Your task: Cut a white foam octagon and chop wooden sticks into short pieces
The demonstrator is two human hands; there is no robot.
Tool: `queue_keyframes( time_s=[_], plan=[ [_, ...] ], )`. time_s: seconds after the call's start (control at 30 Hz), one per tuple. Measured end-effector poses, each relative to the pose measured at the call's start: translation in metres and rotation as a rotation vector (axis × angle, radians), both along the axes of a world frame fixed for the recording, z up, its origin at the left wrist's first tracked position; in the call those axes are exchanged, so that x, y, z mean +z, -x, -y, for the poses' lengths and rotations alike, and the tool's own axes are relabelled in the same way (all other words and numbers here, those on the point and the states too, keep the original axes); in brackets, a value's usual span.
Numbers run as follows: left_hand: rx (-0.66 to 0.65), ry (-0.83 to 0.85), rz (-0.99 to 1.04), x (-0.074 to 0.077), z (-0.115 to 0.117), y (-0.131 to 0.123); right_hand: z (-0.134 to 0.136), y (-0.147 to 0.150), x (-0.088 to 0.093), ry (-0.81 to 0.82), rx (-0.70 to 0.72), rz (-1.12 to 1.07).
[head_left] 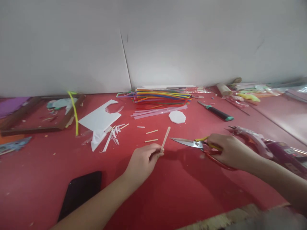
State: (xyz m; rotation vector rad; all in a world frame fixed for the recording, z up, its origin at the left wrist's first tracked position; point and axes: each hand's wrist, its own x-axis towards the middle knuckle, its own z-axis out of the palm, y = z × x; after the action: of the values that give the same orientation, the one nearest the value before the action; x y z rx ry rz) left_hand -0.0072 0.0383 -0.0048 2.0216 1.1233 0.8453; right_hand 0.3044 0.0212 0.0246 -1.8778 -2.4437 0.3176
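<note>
My left hand (144, 161) pinches a pale wooden craft stick (166, 137) near its lower end, and the stick points up and slightly right. In my right hand (230, 150) is a pair of scissors (192, 142) with red and yellow handles. Its blades look closed and point left toward the stick, a small gap apart from it. Two short wooden stick pieces (151, 140) lie on the red table just beyond my left hand. A white paper octagon (177, 117) rests behind the scissors' tip.
Cut white paper (100, 116) and scraps (112, 135) lie left of centre. Coloured sticks (163, 97) are bundled by the wall. A utility knife (216, 111) and a glue gun (254, 140) lie on the right. A black phone (81, 191) is beside my left forearm.
</note>
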Motion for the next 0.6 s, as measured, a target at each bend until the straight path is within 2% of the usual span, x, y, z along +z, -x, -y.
queue_keyframes(
  time_s=[0.1,0.17,0.23,0.37,0.43,0.5,0.6],
  plan=[
    [0.001,0.04,0.032,0.001,-0.003,-0.001,0.007,-0.001,0.011,-0.009,0.042,-0.068],
    [-0.002,0.168,0.063,0.006,-0.004,-0.001,0.009,0.002,0.017,0.02,0.049,-0.084],
    [-0.031,0.372,0.117,0.013,-0.004,0.001,0.01,0.005,0.02,0.107,0.049,-0.107],
    [-0.145,0.818,0.246,0.025,0.0,0.005,0.011,0.007,0.022,0.385,0.068,-0.198],
    [-0.188,0.978,0.311,0.027,0.002,0.007,0.011,0.008,0.023,0.494,0.102,-0.242],
    [-0.206,1.067,0.348,0.027,0.003,0.007,0.011,0.008,0.025,0.568,0.13,-0.266],
    [-0.208,1.114,0.372,0.025,0.004,0.007,0.01,0.01,0.028,0.623,0.145,-0.267]
  ],
)
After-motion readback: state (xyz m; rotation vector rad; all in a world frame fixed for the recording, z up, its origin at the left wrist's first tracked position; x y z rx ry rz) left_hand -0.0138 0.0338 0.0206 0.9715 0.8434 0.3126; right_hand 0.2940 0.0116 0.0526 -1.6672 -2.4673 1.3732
